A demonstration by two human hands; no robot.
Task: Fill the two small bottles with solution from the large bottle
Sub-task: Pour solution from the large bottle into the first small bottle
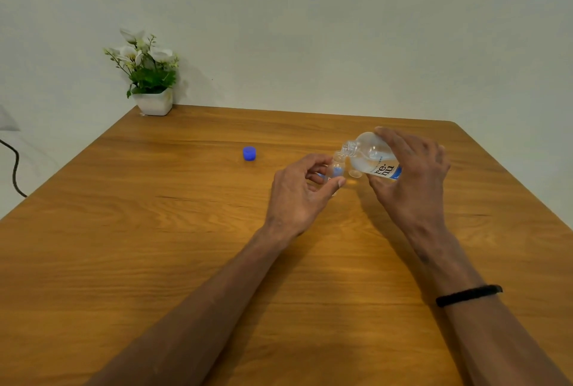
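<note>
While the right hand (412,174) clamps the large clear labelled plastic bottle (373,157) tipped leftward, neck just above the small clear bottle's (337,165) mouth, the left hand (299,193) pinches that bottle upright over the wooden bench (155,230). Second small bottle unseen.

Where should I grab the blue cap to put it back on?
Pinch the blue cap across its round side wall, coming straight down from above. It sits alone on the table, apparently closed top up, well clear of both hands, so two fingertips on opposite sides should lift it ready to screw on.
</note>
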